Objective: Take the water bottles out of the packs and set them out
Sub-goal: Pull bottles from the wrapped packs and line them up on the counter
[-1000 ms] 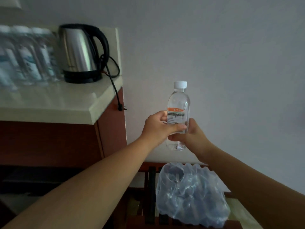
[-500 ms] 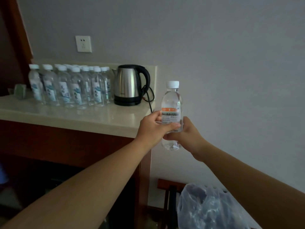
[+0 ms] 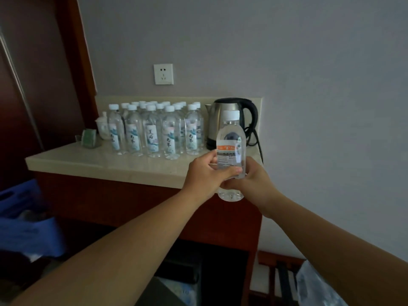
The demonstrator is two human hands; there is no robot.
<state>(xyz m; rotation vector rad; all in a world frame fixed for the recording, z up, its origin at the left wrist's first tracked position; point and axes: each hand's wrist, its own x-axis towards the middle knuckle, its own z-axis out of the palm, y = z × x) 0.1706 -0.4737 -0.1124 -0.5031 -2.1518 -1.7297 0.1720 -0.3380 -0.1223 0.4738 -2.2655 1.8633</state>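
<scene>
A clear water bottle with a white cap and an orange-banded label stands upright in the air in front of the counter's right end. My left hand grips its lower half from the left and my right hand grips it from the right and behind. Several water bottles with white caps and blue-and-white labels stand in rows on the pale stone counter. A corner of the plastic-wrapped pack shows at the bottom right.
A steel kettle with a black handle and cord stands at the counter's right end, behind the held bottle. A white cup and a green packet sit left of the bottles. A blue crate is at the left.
The view has swung left and up, bringing the whole counter and bottle rows into sight. Both hands carried the bottle toward the counter's right end, in front of the kettle. The pack slid out to the corner.
</scene>
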